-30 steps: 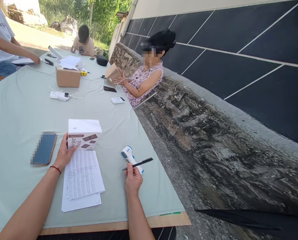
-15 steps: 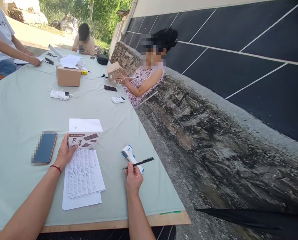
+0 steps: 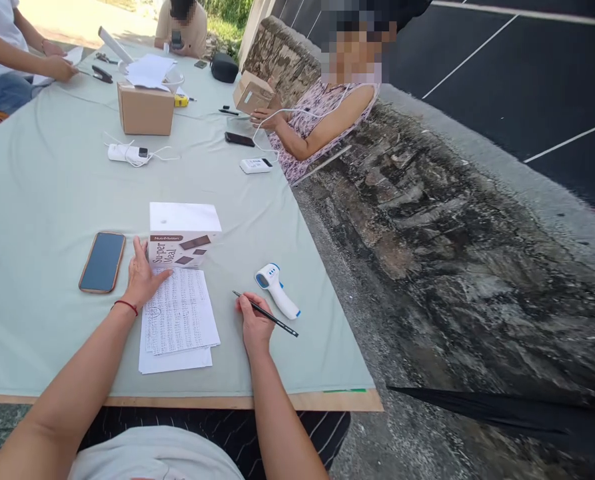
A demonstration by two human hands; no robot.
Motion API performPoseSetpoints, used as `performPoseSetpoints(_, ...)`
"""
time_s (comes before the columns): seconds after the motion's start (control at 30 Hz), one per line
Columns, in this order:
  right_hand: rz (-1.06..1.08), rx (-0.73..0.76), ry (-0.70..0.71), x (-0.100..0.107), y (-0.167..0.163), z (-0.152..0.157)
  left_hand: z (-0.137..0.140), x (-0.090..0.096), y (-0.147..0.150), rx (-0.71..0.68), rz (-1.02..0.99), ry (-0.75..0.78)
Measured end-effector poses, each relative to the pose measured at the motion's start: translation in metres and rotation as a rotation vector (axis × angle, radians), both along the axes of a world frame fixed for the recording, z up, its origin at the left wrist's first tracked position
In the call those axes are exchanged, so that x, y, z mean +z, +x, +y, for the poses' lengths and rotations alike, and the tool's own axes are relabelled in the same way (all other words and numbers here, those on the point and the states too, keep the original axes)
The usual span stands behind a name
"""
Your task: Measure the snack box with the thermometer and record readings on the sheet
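My left hand lies with fingers stretched and thumb spread, at the lower left corner of a white carton printed with brown chocolate bars. Its thumb rests over the top edge of a stack of paper sheets covered in small print. My right hand is closed around a black pen, held at a slant above the cloth with its thin end pointing up left. Just beyond that hand lies a white and blue infrared thermometer. To the left of my left hand is a phone in an orange-brown case.
Farther up the tablecloth are a corded white device, a cardboard box topped with papers, a dark phone and a white gadget. Several people sit around; one at the right holds a small carton.
My left thumb has moved off the carton's front onto the paper. In my right hand the pen has turned, its rear end swinging down. The camera view has tipped downward.
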State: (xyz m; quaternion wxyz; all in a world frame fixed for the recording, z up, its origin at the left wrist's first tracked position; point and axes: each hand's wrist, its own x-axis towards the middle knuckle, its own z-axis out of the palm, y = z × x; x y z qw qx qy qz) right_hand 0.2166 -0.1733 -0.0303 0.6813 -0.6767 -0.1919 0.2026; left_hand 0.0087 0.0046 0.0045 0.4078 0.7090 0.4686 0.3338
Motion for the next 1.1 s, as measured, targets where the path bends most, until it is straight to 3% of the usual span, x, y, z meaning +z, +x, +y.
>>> performPoseSetpoints(0.1,0.032,0.088,0.005,0.006,-0.013,0.006,-0.001,0.001,0.001,-0.011,0.116,-0.003)
performPoseSetpoints(0.3,0.043,0.213,0.026,0.008,-0.033,0.019,-0.002,0.002,0.004,-0.042,0.132,0.062)
performPoseSetpoints(0.7,-0.052,0.168,-0.017,-0.004,-0.042,0.013,-0.006,-0.008,0.002,0.008,0.193,0.129)
performPoseSetpoints(0.77,-0.051,0.15,-0.005,-0.005,-0.043,0.014,-0.01,-0.003,0.001,0.102,0.191,0.2)
performPoseSetpoints(0.87,-0.051,0.117,-0.005,-0.007,-0.043,0.016,-0.018,0.009,0.001,0.199,0.092,0.536)
performPoseSetpoints(0.9,-0.053,0.119,-0.007,-0.008,-0.043,0.016,-0.022,0.013,0.001,0.164,0.042,0.652)
performPoseSetpoints(0.97,-0.057,0.138,-0.012,-0.01,-0.042,0.016,-0.03,0.017,0.005,-0.043,-0.004,0.759)
performPoseSetpoints(1.1,-0.063,0.174,-0.028,-0.015,-0.04,0.015,-0.048,0.009,0.015,-0.608,0.183,0.548)
